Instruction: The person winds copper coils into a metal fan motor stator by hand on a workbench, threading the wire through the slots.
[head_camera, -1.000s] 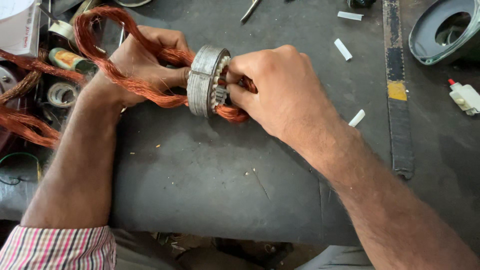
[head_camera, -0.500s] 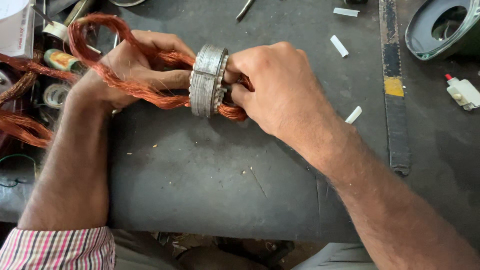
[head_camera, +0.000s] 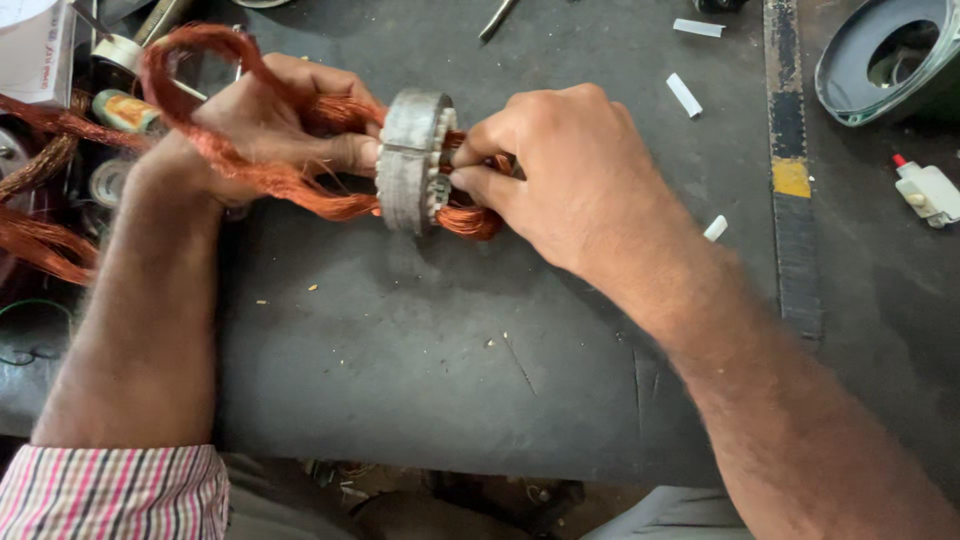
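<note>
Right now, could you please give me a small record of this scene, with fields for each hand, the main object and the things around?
Left hand: left hand grips a bundle of copper wire beside the ring.
Right hand: right hand, fingertips pinching at the ring's right face.
Main object: grey metal stator ring, on edge, copper wire passing through it.
Surface: dark workbench.
Nearby: white paper strips, small white bottle with red cap, grey round housing.
</note>
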